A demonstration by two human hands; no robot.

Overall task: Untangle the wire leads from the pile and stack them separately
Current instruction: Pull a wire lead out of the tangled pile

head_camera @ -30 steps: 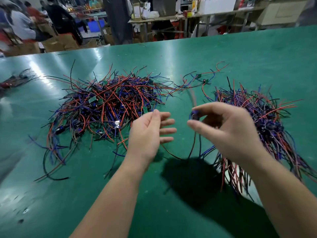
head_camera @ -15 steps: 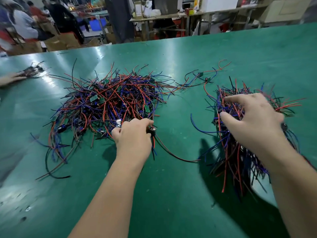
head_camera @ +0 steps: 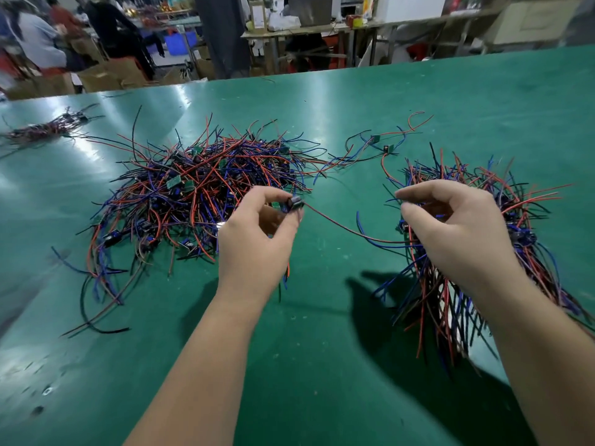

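Left hand (head_camera: 254, 239): raised over the surface, thumb and forefinger pinching the small dark component end of one wire lead (head_camera: 338, 225); the other fingers are curled beneath.
Right hand (head_camera: 457, 233): raised over the right-hand stack, fingers curled, thumb and forefinger tips close together but with a gap. Whether they grip a wire cannot be told.
Held lead: its reddish-dark wire sags from the left hand's pinch across the gap between the hands and runs in under the right hand. A blue wire curves just beside it there, and short ends hang below the left hand.
Tangled pile (head_camera: 199, 194): a broad heap of red, blue and black leads with small green boards, left of and beyond the left hand, with stray ends trailing toward the near left.
Separate stack (head_camera: 444, 310): leads lying roughly in one direction, under and around the right hand and forearm.
Loose leads (head_camera: 375, 138): two with green boards, lying between the pile and the stack on the far side.
Far bundle (head_camera: 48, 127): a small clump of leads at the far left, well apart.
Surface (head_camera: 322, 349): glossy green, bearing the hands' shadows.
Background: blurred people, cardboard boxes and cluttered tables.
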